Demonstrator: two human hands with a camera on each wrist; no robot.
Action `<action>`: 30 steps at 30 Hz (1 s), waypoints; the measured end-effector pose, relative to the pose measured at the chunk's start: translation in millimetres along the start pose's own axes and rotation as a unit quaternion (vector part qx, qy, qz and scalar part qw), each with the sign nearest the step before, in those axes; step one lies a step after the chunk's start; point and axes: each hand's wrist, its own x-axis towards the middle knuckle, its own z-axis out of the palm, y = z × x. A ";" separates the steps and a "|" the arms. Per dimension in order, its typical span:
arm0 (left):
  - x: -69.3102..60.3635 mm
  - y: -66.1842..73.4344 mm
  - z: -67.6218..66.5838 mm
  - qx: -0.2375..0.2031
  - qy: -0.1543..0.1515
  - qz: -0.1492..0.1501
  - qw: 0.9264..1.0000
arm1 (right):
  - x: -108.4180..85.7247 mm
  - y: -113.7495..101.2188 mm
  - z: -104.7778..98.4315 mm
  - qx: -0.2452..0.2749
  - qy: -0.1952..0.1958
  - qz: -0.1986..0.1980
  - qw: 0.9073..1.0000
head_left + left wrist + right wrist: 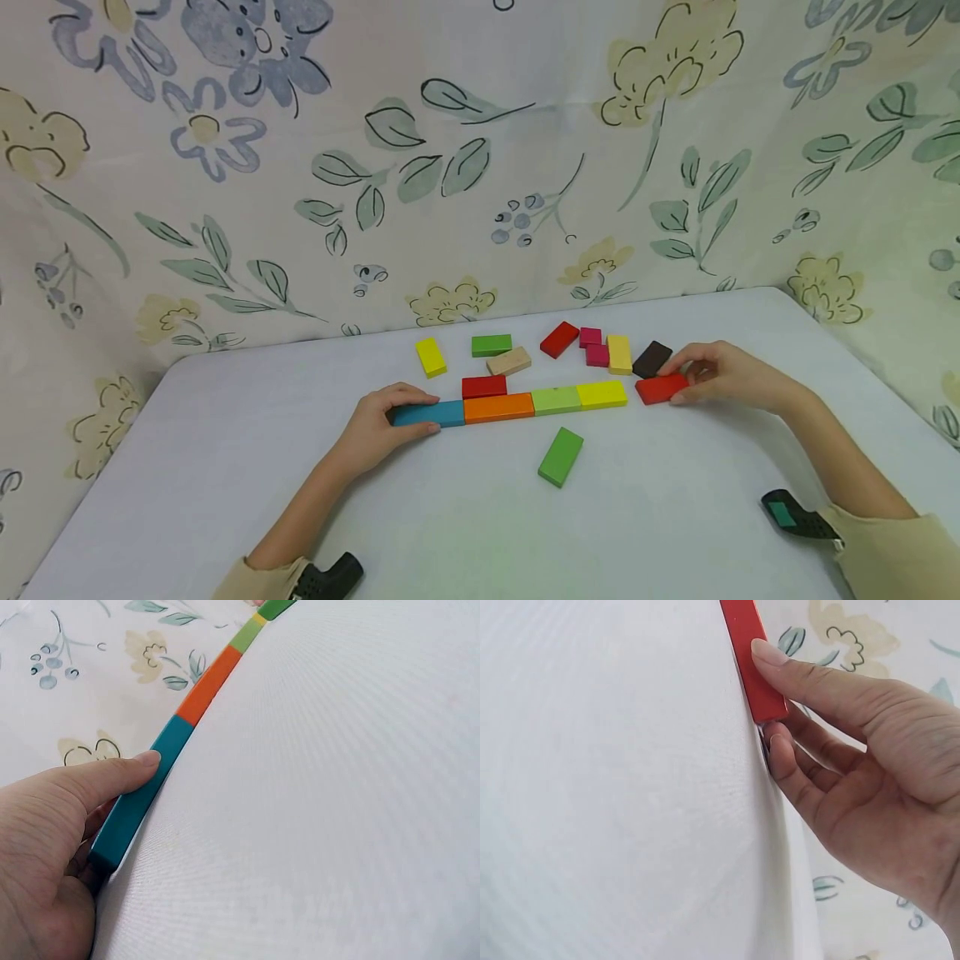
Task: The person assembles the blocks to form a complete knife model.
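Observation:
My left hand (pixel 378 425) grips the blue block (pixel 442 414) between thumb and fingers, at the left end of a row. In that row the orange block (pixel 498 407), light green block (pixel 557 401) and yellow block (pixel 602 395) lie end to end. In the left wrist view the thumb presses the near side of the blue block (pixel 142 795). My right hand (pixel 723 379) pinches a red block (pixel 660 389) just right of the row, a small gap from the yellow one. In the right wrist view the thumb lies on the red block (pixel 754 664).
A green block (pixel 561 457) lies in front of the row. Behind it are a red block (pixel 483 387), a wooden one (pixel 508 362), a green one (pixel 491 345), a yellow one (pixel 431 357) and several more, including a dark brown block (pixel 652 359). A floral cloth (pixel 465 250) hangs behind.

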 end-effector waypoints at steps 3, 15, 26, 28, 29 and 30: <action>-0.1 0.2 0.1 0.001 0.001 -0.001 1.000 | 2.2 -3.5 3.6 -0.009 0.004 -0.003 1.000; -0.1 0.5 0.4 0.005 0.001 0.002 1.000 | 8.4 -12.0 14.1 -0.001 0.010 0.005 1.000; -0.1 1.0 0.4 0.008 0.002 0.002 1.000 | 8.5 -11.3 16.7 0.007 0.018 -0.009 1.000; 0.0 0.5 0.4 0.007 0.002 0.004 1.000 | 8.5 -11.0 16.6 0.007 0.017 -0.012 1.000; 0.0 0.3 0.4 0.006 0.002 0.005 1.000 | 8.6 -10.9 16.6 0.008 0.018 -0.011 1.000; 0.0 0.2 0.3 0.006 0.002 0.006 1.000 | 8.6 -11.3 16.7 0.009 0.019 -0.011 1.000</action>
